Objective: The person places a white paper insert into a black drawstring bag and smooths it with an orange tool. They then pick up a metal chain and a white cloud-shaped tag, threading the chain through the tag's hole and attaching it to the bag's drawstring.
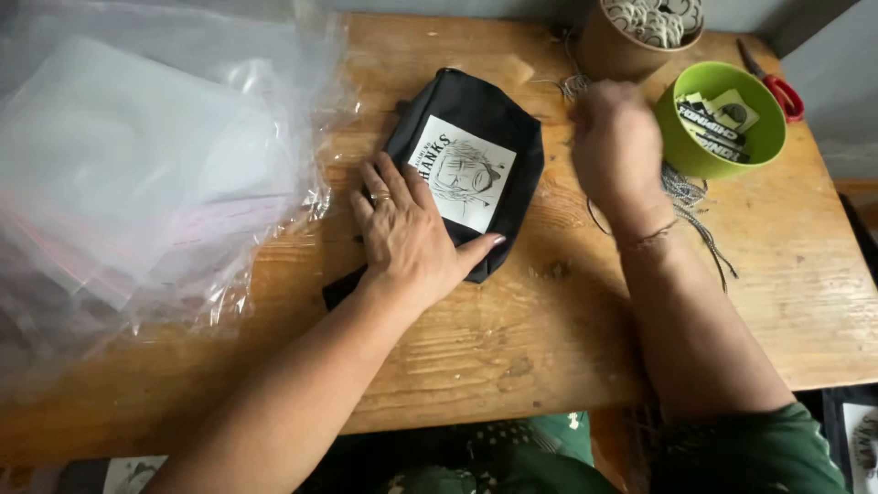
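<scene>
A black fabric pouch (480,114) with a white printed patch (471,174) lies flat on the wooden table (549,338). My left hand (407,229) rests palm down on the pouch's near left part, fingers spread, a ring on one finger. My right hand (617,137) is further back to the right of the pouch, blurred, its fingers curled among thin strings (690,197) near the green bowl (681,146). Whether it grips a string cannot be made out.
A pile of clear plastic bags (137,174) covers the table's left side. The green bowl holds printed tags. Behind it stand a brown round tub (617,55) of pale round pieces and red-handled scissors (777,87). The table's near edge runs along the bottom.
</scene>
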